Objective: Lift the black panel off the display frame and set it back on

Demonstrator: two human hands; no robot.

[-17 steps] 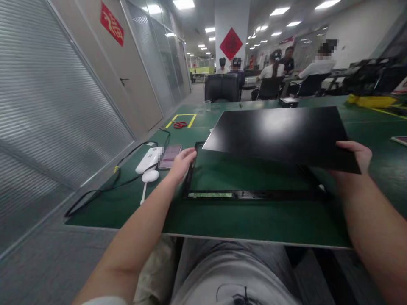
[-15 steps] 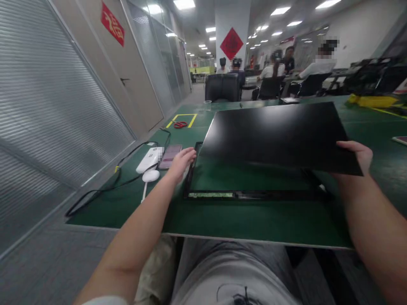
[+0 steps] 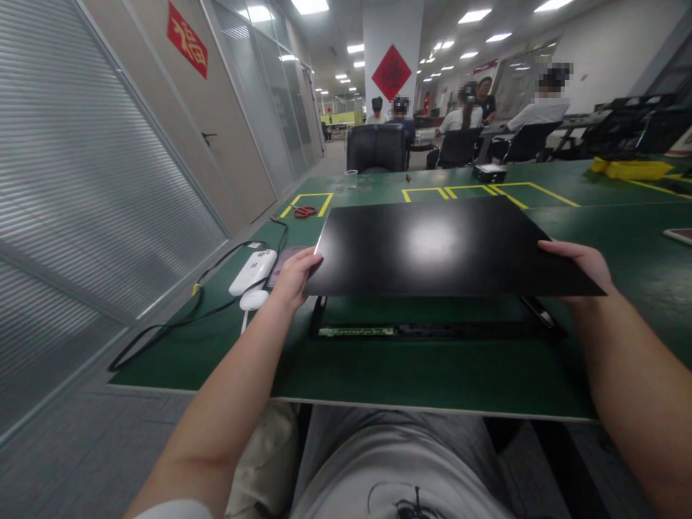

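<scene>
A thin glossy black panel (image 3: 432, 249), like a screen panel, is held level above the table. My left hand (image 3: 296, 277) grips its left edge, thumb on top and the other fingers partly hidden. At the right edge, my right hand (image 3: 584, 270) is closed on the panel with its thumb on top and fingers underneath. Below the panel a black rectangular frame (image 3: 465, 331) lies on the green table; a green circuit strip (image 3: 357, 331) shows along its near side. The panel hides the far part of the frame.
Left of the frame lie a white device (image 3: 252, 272), a white rounded piece (image 3: 254, 300), a partly hidden phone (image 3: 284, 268) and a black cable (image 3: 156, 328). Red-handled scissors (image 3: 305, 212), a clear cup (image 3: 351, 179) and a small black box (image 3: 489, 173) stand farther back. Several people sit beyond.
The panel has moved left and lower and now lies more level over the frame. My left hand, free before, has taken hold of its left edge; my right hand has shifted left with it.
</scene>
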